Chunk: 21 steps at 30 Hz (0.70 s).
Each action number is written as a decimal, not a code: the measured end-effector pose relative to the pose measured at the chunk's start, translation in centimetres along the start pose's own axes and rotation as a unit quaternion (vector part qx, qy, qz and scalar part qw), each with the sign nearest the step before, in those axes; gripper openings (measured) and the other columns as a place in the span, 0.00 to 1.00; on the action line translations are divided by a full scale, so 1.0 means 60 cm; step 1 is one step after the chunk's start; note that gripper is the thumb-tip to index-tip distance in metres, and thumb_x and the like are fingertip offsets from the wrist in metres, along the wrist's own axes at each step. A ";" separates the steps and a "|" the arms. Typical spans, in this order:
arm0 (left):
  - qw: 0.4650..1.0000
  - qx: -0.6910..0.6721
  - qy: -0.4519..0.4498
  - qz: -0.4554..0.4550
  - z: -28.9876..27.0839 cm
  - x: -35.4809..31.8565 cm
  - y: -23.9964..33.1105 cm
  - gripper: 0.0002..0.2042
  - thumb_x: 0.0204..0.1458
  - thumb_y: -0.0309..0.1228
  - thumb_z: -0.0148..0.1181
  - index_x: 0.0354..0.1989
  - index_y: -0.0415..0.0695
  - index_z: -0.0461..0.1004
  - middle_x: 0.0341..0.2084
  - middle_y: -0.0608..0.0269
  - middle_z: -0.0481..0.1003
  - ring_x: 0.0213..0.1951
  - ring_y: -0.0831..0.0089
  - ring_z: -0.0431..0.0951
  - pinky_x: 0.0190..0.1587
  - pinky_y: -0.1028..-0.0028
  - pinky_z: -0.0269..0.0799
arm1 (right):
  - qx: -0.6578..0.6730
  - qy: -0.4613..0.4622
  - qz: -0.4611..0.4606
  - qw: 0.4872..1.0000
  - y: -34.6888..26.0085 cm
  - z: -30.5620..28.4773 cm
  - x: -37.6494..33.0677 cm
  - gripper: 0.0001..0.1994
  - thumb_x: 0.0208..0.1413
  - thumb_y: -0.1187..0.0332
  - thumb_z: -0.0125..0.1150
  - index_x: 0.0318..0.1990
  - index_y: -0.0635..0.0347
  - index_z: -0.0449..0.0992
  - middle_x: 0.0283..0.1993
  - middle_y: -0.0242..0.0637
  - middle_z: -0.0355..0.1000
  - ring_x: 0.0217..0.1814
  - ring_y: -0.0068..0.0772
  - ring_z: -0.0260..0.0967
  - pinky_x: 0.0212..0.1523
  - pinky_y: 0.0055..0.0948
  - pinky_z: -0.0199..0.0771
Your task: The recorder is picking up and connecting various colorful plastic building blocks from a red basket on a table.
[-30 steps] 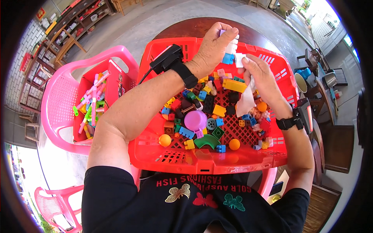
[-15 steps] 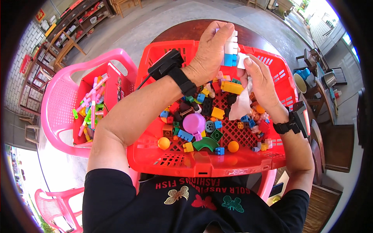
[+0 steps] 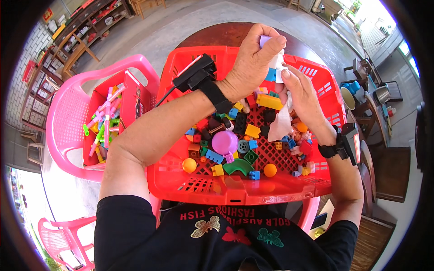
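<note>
Pink plastic forms the chair (image 3: 63, 122) at nine o'clock, which carries a small red bin (image 3: 129, 97) of coloured sticks. Toward the centre, the big red basket (image 3: 235, 189) holds mixed toy bricks. At twelve o'clock above it, the left hand (image 3: 251, 63) pinches a stack of blocks (image 3: 271, 67) between thumb and curled fingers. Just beside it, at one o'clock, the right hand (image 3: 303, 97) presses a white cloth (image 3: 282, 119) against the stack, fingers closed together.
</note>
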<state>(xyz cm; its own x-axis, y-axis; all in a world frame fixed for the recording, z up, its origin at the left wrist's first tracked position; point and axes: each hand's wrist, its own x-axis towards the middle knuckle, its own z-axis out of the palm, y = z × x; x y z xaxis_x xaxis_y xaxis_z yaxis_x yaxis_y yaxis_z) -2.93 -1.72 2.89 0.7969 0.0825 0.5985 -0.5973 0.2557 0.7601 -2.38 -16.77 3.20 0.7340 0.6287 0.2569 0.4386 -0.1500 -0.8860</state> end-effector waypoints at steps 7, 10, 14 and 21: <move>0.988 -0.111 0.090 -0.058 0.030 -0.026 0.010 0.14 0.55 0.41 0.51 0.38 0.43 0.62 0.27 0.64 0.67 0.29 0.75 0.72 0.30 0.76 0.70 | 0.072 0.004 0.000 0.997 0.006 0.020 -0.011 0.21 0.62 0.52 0.37 0.32 0.61 0.68 0.21 0.29 0.64 0.19 0.16 0.57 0.20 0.17 0.56; 0.986 -0.115 0.118 -0.011 0.031 -0.020 0.002 0.13 0.54 0.36 0.52 0.39 0.41 0.62 0.28 0.60 0.70 0.30 0.70 0.74 0.31 0.71 0.73 | 0.048 0.084 -0.020 0.995 -0.002 0.031 -0.009 0.25 0.60 0.47 0.32 0.27 0.58 0.66 0.14 0.28 0.58 0.15 0.16 0.53 0.17 0.18 0.49; 0.996 -0.072 0.057 0.005 0.019 0.009 0.009 0.07 0.56 0.33 0.49 0.36 0.44 0.62 0.23 0.66 0.66 0.24 0.79 0.69 0.26 0.79 0.67 | -0.005 0.107 -0.053 0.993 -0.003 0.030 0.008 0.27 0.59 0.45 0.32 0.27 0.61 0.68 0.14 0.28 0.57 0.16 0.16 0.52 0.19 0.19 0.49; 0.993 0.019 -0.038 -0.113 -0.050 0.033 -0.017 0.10 0.52 0.32 0.54 0.34 0.42 0.62 0.22 0.65 0.67 0.22 0.78 0.68 0.22 0.77 0.67 | -0.086 -0.066 0.053 0.993 0.088 0.005 0.023 0.15 0.57 0.58 0.48 0.42 0.62 0.69 0.32 0.34 0.68 0.28 0.24 0.65 0.29 0.22 0.64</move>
<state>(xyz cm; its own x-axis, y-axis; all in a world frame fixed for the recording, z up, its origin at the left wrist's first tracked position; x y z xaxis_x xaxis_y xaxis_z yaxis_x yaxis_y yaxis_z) -0.48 1.04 2.54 0.9026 -0.0468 0.4278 -0.4080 0.2233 0.8853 0.81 -16.45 -1.25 0.7117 0.6949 0.1026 0.4523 -0.3416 -0.8238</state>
